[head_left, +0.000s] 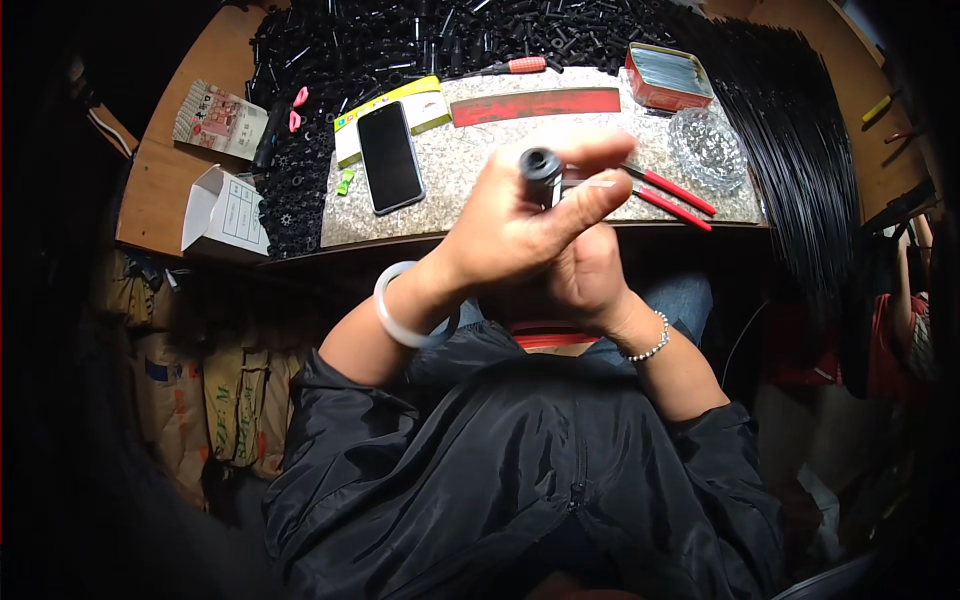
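Observation:
My left hand (500, 225), with a white bangle at the wrist, is raised over the near edge of the work board. It grips a black tubular part (541, 163) whose round hollow end faces up. A thin, clear strip (590, 184) shows by the thumb tip, blurred. My right hand (590, 275), below a beaded bracelet's forearm side, is closed just under and behind the left one. Its fingers are mostly covered, and what they hold cannot be made out. Red-handled pliers (672, 197) lie beyond the hands to the right, their jaws partly hidden.
A phone (391, 157) rests on a box at the board's left. Behind lie a red strip (535, 106) and a screwdriver (525, 65). A tin (670, 95) and glass ashtray (708, 150) stand right, beside long black rods (800, 150). Black parts (400, 40) heap along the back.

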